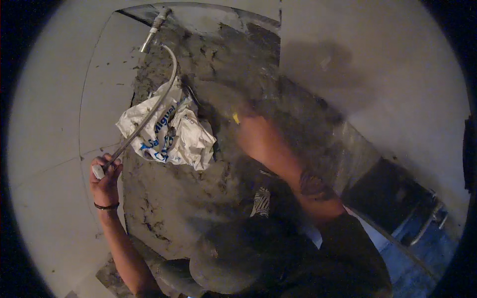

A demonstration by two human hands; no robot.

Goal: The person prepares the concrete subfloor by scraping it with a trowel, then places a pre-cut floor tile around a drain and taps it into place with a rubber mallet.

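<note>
At the near edge, a dark sleeve point(343, 243) covers the right upper arm, and a patterned cloth piece point(261, 202) shows over the rough grey bed point(198, 193). The left hand point(106, 176) is at the left edge of this bed, fingers curled closed around the near end of a thin, flexible hose point(148, 119); a white end piece point(98, 172) projects from the grip, and a dark bracelet point(107, 205) circles the wrist. From the grip, the hose passes over a crumpled white bag point(194, 136) on the bed, then bends back toward the far edge. Judged by its look, the hose is light and springy, bends readily without collapsing, and may slip if wet; take hold just behind the end piece, and avoid sharp kinks. The bag looks thin, soft and easily torn; grip it by a gathered fold. The right hand point(256, 136) is beside the bag, to its right, and blurred; a small yellow piece point(236, 118) shows at its fingers, but how far the hand is closed, and on what, cannot be told. Beyond, a pipe point(155, 29) with a bright metal end lies near the hose's far end.
</note>
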